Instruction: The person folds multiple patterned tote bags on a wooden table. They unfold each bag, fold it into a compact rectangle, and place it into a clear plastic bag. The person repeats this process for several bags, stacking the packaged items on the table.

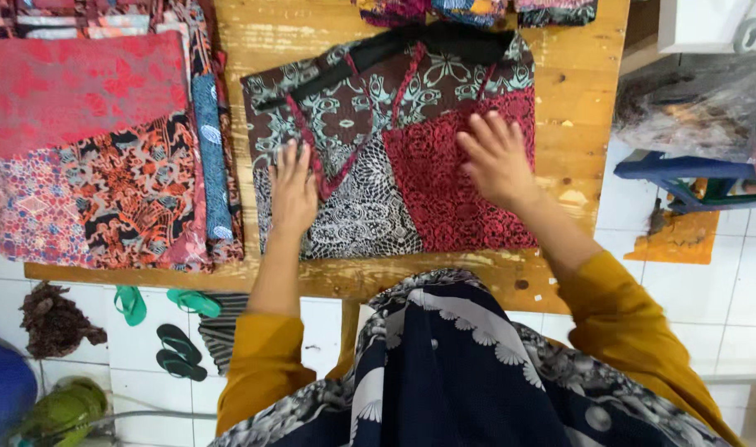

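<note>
A folded patchwork batik garment of brown, teal, black-white and red panels lies flat on the wooden table. My left hand rests palm down on its left side, fingers spread over the black-and-white panel. My right hand lies flat on the red lace-patterned panel at the right, fingers apart. Neither hand grips the cloth. Mustard-yellow sleeves cover both forearms.
A stack of folded red and orange batik cloths fills the table's left side. More folded fabrics lie at the far edge. Below the table are green sandals, dark sandals and a blue stool on white tiles.
</note>
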